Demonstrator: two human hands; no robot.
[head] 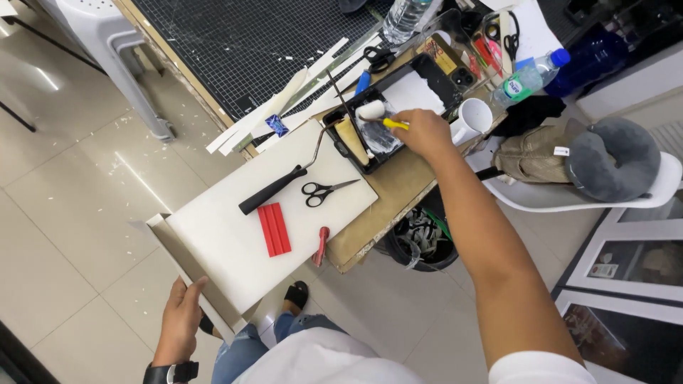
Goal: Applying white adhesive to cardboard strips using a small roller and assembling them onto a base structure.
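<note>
- Two bare hands in view, head camera looking down at a cluttered workbench (398, 188).
- Right hand (425, 132) closed around the yellow handle of a small paint roller (371, 109); the roller's white head sits inside the black paint tray (427, 65), on the tray's wet, whitish lower part.
- Left hand (182, 313) grips the near edge of a long white board (235, 235), fingers curled over the rim; black wrist strap on that arm.
- Board lies diagonally, far end on the bench, near end sticking out over the tiled floor toward the person.
- On the board: black-handled scissors (321, 191), a red ribbed squeegee (274, 229) just beside them, and the black handle of a bigger roller (274, 189) whose tan sleeve rests on the tray's left edge.
- Small red tool (322, 245) at the board's right edge, partly over the bench edge.
- White mug (472, 119) just right of the right hand, close to the tray.
- Clear plastic bottle with a blue cap (528, 77) lying behind the mug; second clear bottle at the top of the frame.
- Black gridded cutting mat (235, 43) covers the far bench, white strips scattered along its near side.
- Black bin (420, 242) under the bench edge, below the right forearm.
- White chair to the right holds a tan bag (533, 158) and a grey neck pillow (615, 160).
</note>
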